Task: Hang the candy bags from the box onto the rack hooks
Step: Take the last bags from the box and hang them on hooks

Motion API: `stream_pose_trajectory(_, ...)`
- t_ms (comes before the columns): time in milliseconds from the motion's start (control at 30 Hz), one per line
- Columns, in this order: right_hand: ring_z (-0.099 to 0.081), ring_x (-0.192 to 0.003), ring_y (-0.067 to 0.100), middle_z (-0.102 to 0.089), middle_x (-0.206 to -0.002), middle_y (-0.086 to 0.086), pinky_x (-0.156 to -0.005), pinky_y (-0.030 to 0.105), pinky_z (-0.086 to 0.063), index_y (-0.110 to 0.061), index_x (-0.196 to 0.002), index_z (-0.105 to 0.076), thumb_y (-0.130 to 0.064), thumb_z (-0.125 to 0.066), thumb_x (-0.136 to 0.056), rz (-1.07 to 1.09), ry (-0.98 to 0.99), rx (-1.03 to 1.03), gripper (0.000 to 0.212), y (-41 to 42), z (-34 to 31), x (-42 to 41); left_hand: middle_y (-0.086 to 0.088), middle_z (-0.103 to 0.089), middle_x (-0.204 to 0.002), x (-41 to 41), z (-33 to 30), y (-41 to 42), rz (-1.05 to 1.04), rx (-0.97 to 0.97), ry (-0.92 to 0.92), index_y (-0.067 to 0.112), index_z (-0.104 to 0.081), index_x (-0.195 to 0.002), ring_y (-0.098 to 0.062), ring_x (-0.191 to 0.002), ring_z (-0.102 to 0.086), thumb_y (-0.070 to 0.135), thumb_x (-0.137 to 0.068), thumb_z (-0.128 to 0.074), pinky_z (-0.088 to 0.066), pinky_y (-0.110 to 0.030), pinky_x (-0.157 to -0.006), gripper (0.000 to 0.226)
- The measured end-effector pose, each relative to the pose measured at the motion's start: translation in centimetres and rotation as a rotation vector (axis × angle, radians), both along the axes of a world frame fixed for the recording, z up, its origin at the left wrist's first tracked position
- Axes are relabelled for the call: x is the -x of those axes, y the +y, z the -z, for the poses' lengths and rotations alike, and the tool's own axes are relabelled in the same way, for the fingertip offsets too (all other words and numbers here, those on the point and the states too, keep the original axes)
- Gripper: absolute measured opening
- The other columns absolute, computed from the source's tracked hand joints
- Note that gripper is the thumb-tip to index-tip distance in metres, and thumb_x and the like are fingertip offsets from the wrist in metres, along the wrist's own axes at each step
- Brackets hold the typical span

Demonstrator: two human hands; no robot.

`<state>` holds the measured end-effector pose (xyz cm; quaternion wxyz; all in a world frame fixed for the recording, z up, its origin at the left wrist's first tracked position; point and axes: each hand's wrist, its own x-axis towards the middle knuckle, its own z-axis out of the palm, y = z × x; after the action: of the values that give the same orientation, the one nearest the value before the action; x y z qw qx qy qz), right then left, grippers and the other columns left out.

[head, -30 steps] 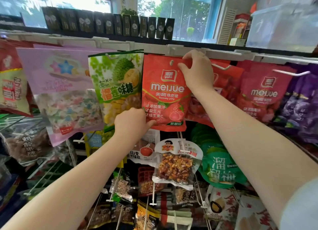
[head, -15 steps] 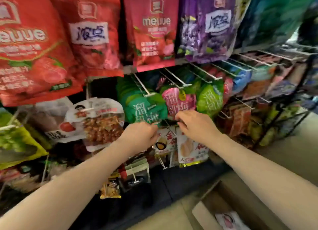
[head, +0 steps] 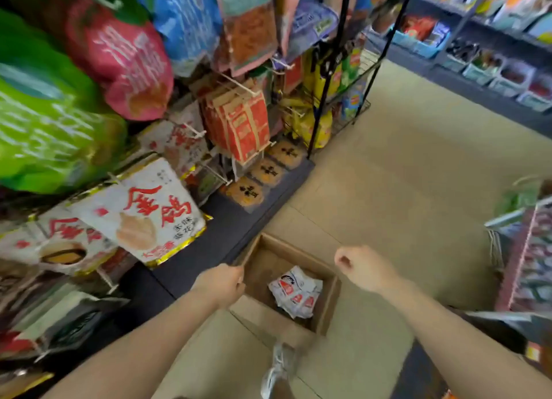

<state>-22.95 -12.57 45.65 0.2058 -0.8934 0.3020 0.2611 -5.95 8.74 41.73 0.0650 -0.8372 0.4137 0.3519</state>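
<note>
An open cardboard box [head: 330, 297] sits on the floor below me, holding a few white candy bags with red print [head: 295, 294]. My left hand [head: 222, 283] hovers over the box's near left corner, fingers curled, holding nothing. My right hand [head: 363, 267] hangs above the box's right side, loosely fisted and empty. The rack [head: 233, 85] with white hooks and many hanging bags fills the left half of the view.
A black wire stand [head: 331, 70] with snack packs stands at the rack's right end. Shelves with bins [head: 493, 67] line the far right wall. Another display [head: 525, 255] juts in at right. My shoe [head: 276, 368] is just in front of the box.
My view has swung from the top row of the rack down to the floor and box. Both hands left the red bag on its hook and dropped empty above the box.
</note>
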Motion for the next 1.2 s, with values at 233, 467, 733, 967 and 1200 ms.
stream_pose_trajectory(233,-0.056,-0.112,0.027,-0.061,-0.116,0.012,-0.088,0.032,-0.041,-0.006,-0.119,-0.055,-0.017,-0.033,-0.099,0.298,0.186,-0.117,0.032,-8.0,19.1,2.3,-0.010,-0.061,-0.113,2.0,20.9,-8.2,-0.001,-0.200,0.213,0.015,-0.054,-0.098,-0.027,-0.104,-0.057,0.031,-0.094,-0.037,-0.043,-0.030,-0.078,0.023)
stream_pose_trajectory(467,-0.059,-0.104,0.025,-0.062,-0.094,0.008,-0.075,0.028,-0.043,-0.015,-0.094,-0.060,-0.014,-0.036,-0.096,0.336,0.281,-0.236,0.024,-7.9,43.8,2.1,-0.008,-0.064,-0.111,2.2,46.4,-11.7,-0.192,-0.259,0.331,0.018,-0.056,-0.103,-0.023,-0.099,-0.060,0.027,-0.092,-0.045,-0.046,-0.030,-0.081,0.018)
stream_pose_trajectory(733,-0.045,-0.122,0.029,-0.047,-0.129,0.012,-0.089,0.039,-0.045,-0.009,-0.126,-0.047,-0.003,-0.033,-0.094,0.174,0.357,-0.097,0.036,-8.1,60.3,0.8,-0.011,-0.041,-0.137,4.3,62.6,-14.3,-0.138,-0.092,0.301,0.013,-0.037,-0.134,-0.026,-0.124,-0.041,0.032,-0.092,-0.049,-0.038,-0.036,-0.100,0.047)
stream_pose_trajectory(967,-0.043,-0.127,0.029,-0.044,-0.136,0.012,-0.096,0.039,-0.042,-0.008,-0.130,-0.044,-0.003,-0.032,-0.094,0.235,0.462,-0.115,0.038,-8.8,66.5,-0.1,-0.012,-0.032,-0.142,5.1,66.9,-16.1,-0.195,-0.010,0.273,0.013,-0.030,-0.139,-0.029,-0.131,-0.033,0.043,-0.079,-0.065,-0.032,-0.040,-0.106,0.076)
stream_pose_trajectory(1200,-0.040,-0.128,0.030,-0.042,-0.137,0.013,-0.095,0.040,-0.041,-0.010,-0.134,-0.036,-0.004,-0.036,-0.092,0.189,0.446,-0.062,0.042,-9.2,66.9,-0.3,-0.008,-0.053,-0.127,4.2,67.4,-15.0,-0.411,-0.062,0.394,0.011,-0.040,-0.127,-0.028,-0.116,-0.053,0.037,-0.058,-0.085,-0.047,-0.044,-0.096,0.086)
